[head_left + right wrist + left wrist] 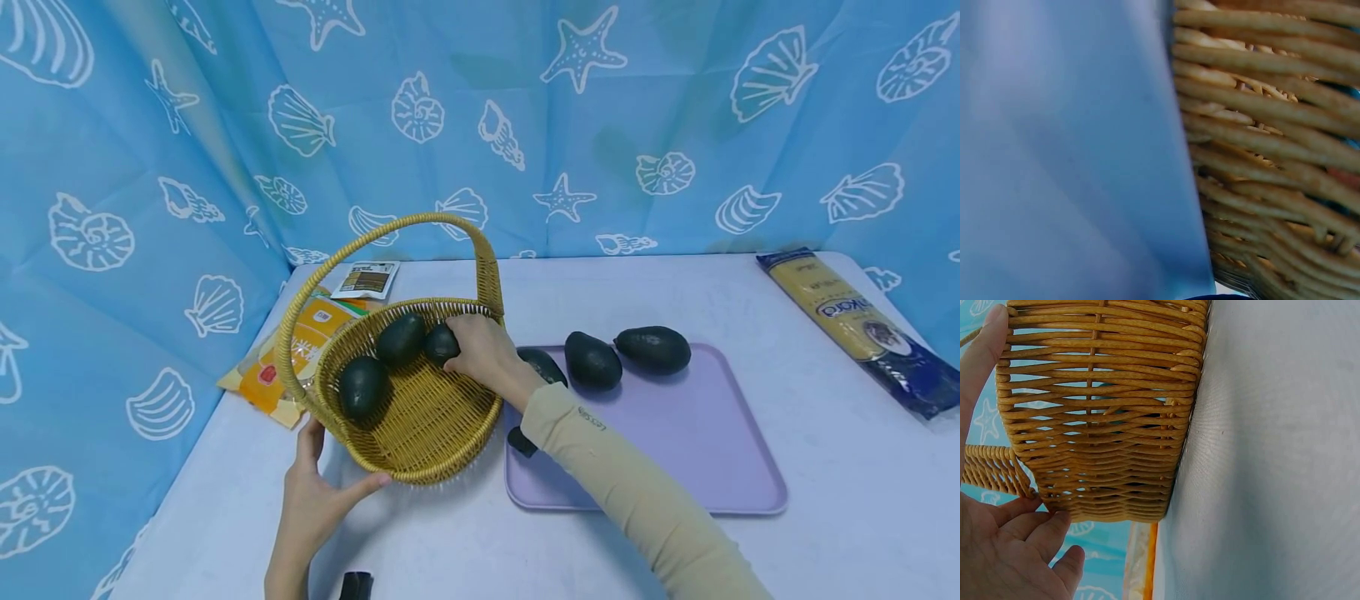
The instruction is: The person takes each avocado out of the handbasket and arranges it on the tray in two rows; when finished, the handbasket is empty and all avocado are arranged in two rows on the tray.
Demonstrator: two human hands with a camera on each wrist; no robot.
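Observation:
A yellow wicker basket [420, 475] with a tall handle stands on the white table. In it lie two dark green avocados, one at the left [363, 390] and one at the back [401, 340]. My right hand [480, 350] reaches over the right rim and grips a third avocado [441, 343] inside, its fingers partly covering it. The right wrist view shows only the basket's woven side [1272, 125], with that hand out of sight. Against the basket's front left, my left hand [318, 500] rests with thumb and fingers spread, fingertips at the handle's base and thumb along the rim.
To the right, a purple tray [675, 450] holds several avocados [592, 361], some partly behind my right forearm. An orange food packet [258, 379] and a small sachet [366, 280] lie behind the basket. A noodle packet [862, 325] is at far right, a black object [356, 585] at the front.

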